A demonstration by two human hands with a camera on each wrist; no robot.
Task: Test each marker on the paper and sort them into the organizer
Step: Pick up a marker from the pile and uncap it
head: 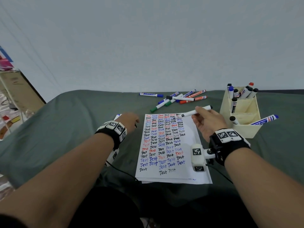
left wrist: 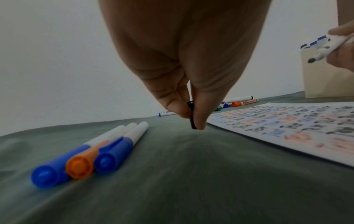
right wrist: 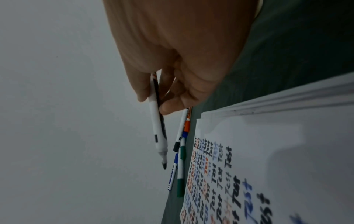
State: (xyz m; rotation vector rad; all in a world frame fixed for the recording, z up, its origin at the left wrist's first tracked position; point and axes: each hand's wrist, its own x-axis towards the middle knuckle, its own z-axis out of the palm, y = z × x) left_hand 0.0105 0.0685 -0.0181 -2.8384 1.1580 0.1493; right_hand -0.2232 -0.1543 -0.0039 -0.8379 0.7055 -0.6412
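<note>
Marker (head: 194, 111), uncapped w/ black tip, is pinched in right hand (head: 209, 124) btwn thumb & fingers, tip hanging just above top right of paper (head: 166, 145), not clearly touching. Left hand (left wrist: 184, 63) pinches black cap (left wrist: 192, 116) btwn thumb & forefinger, low over green cloth (left wrist: 172, 181) beside paper's left edge. Three capped markers (left wrist: 91, 157), two blue + one orange, lie together by left hand. Loose pile of markers (head: 179, 98) sits beyond paper. Organizer (head: 243, 112) stands to the right w/ several markers upright in its compartments.
</note>
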